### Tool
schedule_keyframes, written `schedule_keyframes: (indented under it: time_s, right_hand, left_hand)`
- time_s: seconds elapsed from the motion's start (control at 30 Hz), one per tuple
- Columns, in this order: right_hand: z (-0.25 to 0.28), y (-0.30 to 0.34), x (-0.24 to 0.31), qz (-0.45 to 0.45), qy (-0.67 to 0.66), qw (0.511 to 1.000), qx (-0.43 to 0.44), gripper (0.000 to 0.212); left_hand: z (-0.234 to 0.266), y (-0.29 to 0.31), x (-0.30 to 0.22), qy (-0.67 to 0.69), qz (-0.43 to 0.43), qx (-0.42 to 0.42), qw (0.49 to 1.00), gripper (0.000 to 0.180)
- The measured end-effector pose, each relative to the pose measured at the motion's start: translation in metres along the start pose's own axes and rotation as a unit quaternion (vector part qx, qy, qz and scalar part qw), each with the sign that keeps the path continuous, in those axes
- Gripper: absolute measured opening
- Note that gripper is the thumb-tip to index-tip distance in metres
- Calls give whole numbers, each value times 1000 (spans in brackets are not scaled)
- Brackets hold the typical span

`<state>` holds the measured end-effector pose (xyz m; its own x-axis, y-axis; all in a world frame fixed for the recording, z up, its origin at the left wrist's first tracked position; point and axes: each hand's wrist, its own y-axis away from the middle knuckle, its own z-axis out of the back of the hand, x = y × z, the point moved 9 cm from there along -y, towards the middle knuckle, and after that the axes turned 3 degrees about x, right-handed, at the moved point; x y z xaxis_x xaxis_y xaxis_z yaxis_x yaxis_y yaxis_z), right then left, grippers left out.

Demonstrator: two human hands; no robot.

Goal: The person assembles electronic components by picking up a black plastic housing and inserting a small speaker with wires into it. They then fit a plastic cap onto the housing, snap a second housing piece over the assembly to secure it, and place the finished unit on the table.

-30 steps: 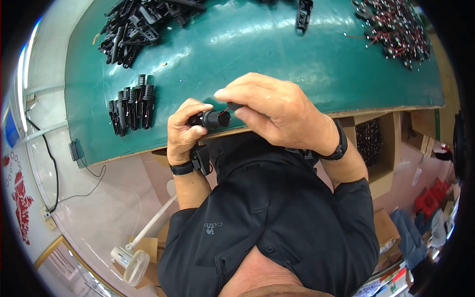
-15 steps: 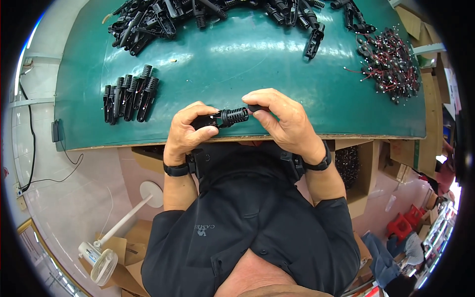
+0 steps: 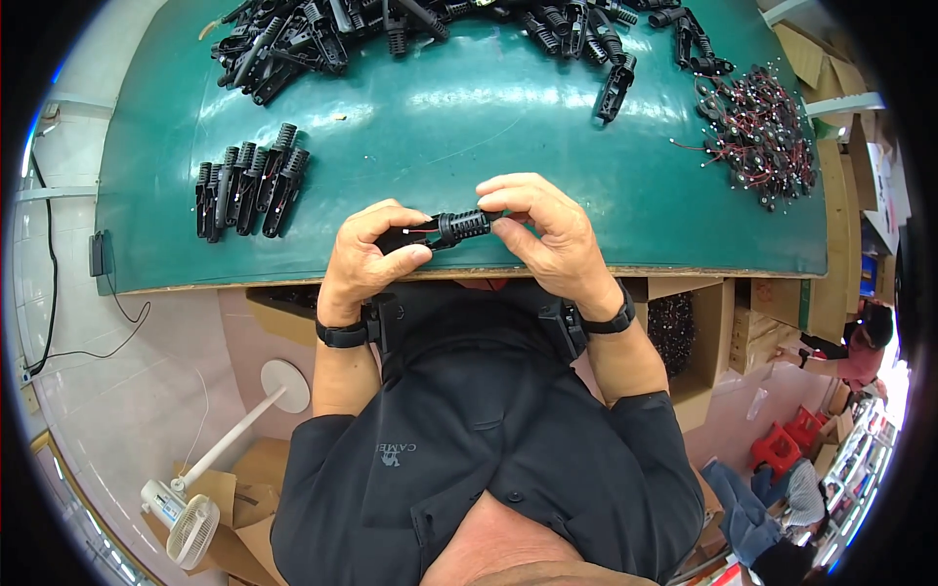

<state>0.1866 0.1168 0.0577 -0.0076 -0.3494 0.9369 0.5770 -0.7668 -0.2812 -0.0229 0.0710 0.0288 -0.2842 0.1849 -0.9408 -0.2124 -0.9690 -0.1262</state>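
Observation:
My left hand (image 3: 363,256) is closed around a black plastic housing (image 3: 467,226) with a ribbed, slotted end pointing right. A thin red wire with a small white connector (image 3: 406,231) shows in the housing's open body. At the ribbed end, my right hand (image 3: 555,239) pinches a small black round part (image 3: 493,215) between thumb and fingers. That part meets the housing's end; my fingertips partly hide it, so how deep it sits cannot be seen. Both hands are just above the near edge of the green table (image 3: 391,156).
To the left lies a row of several similar black housings (image 3: 249,186). A large heap of housings (image 3: 313,39) covers the far side. Small black parts with red wires (image 3: 762,137) are piled at the right. A white fan (image 3: 191,527) stands lower left; a person (image 3: 860,352) is at far right.
My right hand has brought the small black round part left against the housing's ribbed end. The red wire and white connector now show inside the housing. A person has come into view at far right.

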Motion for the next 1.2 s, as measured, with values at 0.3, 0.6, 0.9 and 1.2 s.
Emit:
schedule_keyframes:
  time_s: [0.3,0.6,0.9,1.2]
  right_hand:
    - [1,6,-1,38,-60,997,-22,31]
    - [-6,8,-5,67,-69,995,-22,29]
    - [-22,13,-20,54,-221,971,-72,31]
    - [-43,16,-15,37,-144,981,-128,51]
  left_hand:
    - [-4,0,2,-4,3,-3,1000,34]
    - [-3,0,5,3,7,-4,1000,34]
    - [0,0,8,28,9,-19,999,33]
    - [-1,5,8,43,4,-67,997,29]
